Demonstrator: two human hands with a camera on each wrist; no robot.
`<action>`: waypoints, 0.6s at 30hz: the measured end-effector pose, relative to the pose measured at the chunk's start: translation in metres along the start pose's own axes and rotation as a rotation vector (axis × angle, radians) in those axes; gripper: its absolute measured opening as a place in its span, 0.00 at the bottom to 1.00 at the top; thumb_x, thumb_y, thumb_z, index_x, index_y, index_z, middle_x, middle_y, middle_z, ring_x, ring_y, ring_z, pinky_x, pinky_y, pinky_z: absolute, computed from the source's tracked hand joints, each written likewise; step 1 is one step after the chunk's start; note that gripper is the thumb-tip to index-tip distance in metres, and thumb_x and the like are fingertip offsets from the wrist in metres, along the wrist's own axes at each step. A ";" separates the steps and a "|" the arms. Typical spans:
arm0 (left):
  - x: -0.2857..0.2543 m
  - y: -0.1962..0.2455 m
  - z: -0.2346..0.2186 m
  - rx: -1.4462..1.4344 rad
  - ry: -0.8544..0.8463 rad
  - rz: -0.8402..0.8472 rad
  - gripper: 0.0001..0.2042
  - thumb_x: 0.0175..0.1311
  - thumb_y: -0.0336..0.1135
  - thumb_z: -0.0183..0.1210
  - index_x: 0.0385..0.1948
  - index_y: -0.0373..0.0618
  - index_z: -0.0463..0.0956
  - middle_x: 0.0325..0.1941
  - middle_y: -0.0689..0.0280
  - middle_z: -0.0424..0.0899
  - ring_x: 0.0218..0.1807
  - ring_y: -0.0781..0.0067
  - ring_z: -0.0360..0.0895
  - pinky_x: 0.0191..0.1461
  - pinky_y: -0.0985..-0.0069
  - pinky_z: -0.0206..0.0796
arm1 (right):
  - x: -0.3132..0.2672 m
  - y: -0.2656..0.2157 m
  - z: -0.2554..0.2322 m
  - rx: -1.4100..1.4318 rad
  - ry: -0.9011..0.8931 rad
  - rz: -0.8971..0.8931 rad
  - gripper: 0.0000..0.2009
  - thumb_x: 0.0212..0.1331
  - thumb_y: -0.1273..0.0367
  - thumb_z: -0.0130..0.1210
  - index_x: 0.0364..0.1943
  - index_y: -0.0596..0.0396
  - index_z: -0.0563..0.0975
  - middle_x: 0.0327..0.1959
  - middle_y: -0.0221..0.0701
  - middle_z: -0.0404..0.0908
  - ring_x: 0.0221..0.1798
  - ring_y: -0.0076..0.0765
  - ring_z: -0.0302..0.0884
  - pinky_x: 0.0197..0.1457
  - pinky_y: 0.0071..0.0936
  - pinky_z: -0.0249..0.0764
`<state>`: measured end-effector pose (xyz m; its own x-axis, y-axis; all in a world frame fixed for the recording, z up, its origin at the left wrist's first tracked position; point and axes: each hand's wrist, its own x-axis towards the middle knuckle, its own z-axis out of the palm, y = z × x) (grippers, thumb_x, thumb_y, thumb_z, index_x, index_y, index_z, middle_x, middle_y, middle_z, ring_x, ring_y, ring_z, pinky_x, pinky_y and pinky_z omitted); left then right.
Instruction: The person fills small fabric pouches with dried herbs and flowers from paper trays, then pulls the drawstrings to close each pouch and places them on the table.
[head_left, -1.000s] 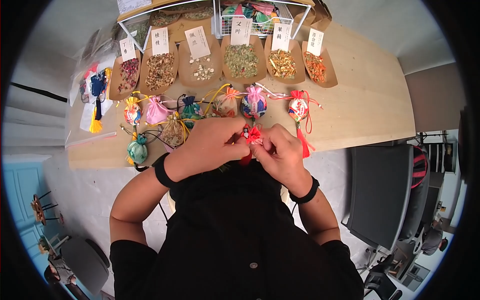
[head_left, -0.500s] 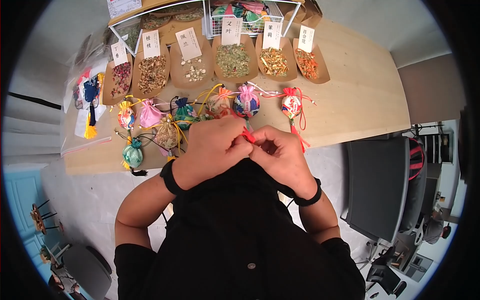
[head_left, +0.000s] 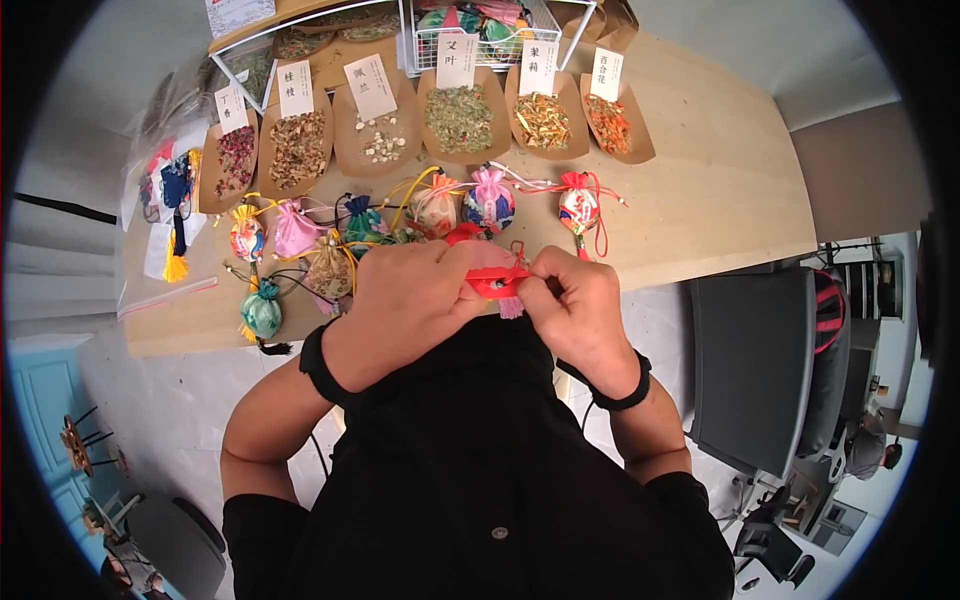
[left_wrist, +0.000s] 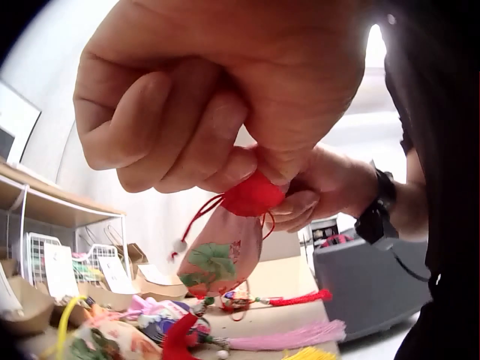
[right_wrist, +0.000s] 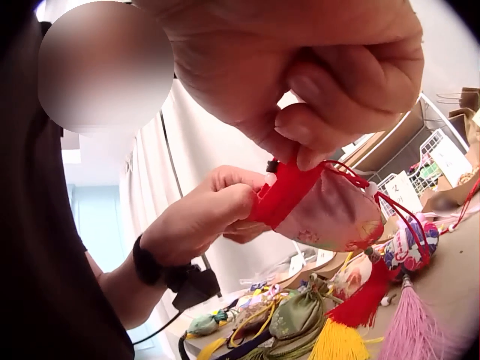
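Both hands hold a pale pink drawstring pouch (left_wrist: 225,251) with a red top band, a lotus print and a red cord ending in a white bead. My left hand (head_left: 408,302) pinches one side of the band and my right hand (head_left: 582,312) the other. Between them the red mouth of the pouch (head_left: 497,284) is stretched wide, facing up toward the head camera. In the right wrist view, the pouch (right_wrist: 330,217) hangs tilted above the table, its red tassel (right_wrist: 364,300) dangling below. Fingertips hide the ends of the band.
Several finished pouches, such as a pink one (head_left: 295,230), a teal one (head_left: 262,314) and a red-topped one (head_left: 578,205), lie on the table (head_left: 700,200). Behind them stand labelled paper trays of dried herbs (head_left: 460,118). A white wire basket (head_left: 485,45) sits at the back.
The hands were close together over the bunched red band; now they have moved apart and the pouch's mouth is spread wide between them.
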<state>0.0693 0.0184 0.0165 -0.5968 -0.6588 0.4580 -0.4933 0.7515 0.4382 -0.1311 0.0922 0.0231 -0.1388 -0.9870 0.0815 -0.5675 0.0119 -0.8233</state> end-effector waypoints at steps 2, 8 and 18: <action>0.001 0.001 0.005 -0.107 -0.023 -0.080 0.10 0.52 0.34 0.67 0.20 0.45 0.72 0.18 0.62 0.76 0.21 0.58 0.78 0.25 0.63 0.66 | 0.003 0.002 -0.007 0.060 -0.016 0.041 0.08 0.58 0.74 0.59 0.24 0.61 0.76 0.14 0.30 0.71 0.20 0.18 0.65 0.23 0.28 0.62; 0.010 -0.001 0.009 -0.234 -0.180 -0.238 0.14 0.50 0.39 0.69 0.20 0.45 0.71 0.18 0.60 0.75 0.22 0.56 0.78 0.27 0.60 0.65 | 0.007 -0.004 -0.017 0.159 -0.048 0.066 0.07 0.58 0.75 0.59 0.24 0.61 0.75 0.14 0.29 0.71 0.18 0.20 0.65 0.23 0.29 0.62; 0.018 -0.008 -0.019 -0.180 -0.096 -0.180 0.13 0.51 0.33 0.68 0.32 0.45 0.72 0.20 0.62 0.71 0.23 0.58 0.77 0.28 0.61 0.63 | 0.004 -0.006 0.000 -0.043 0.028 -0.012 0.05 0.56 0.74 0.62 0.25 0.57 0.79 0.14 0.35 0.76 0.16 0.30 0.71 0.23 0.31 0.68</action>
<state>0.0747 0.0001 0.0360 -0.5711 -0.7682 0.2892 -0.4812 0.5988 0.6402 -0.1281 0.0884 0.0285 -0.1542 -0.9822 0.1074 -0.6037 0.0076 -0.7971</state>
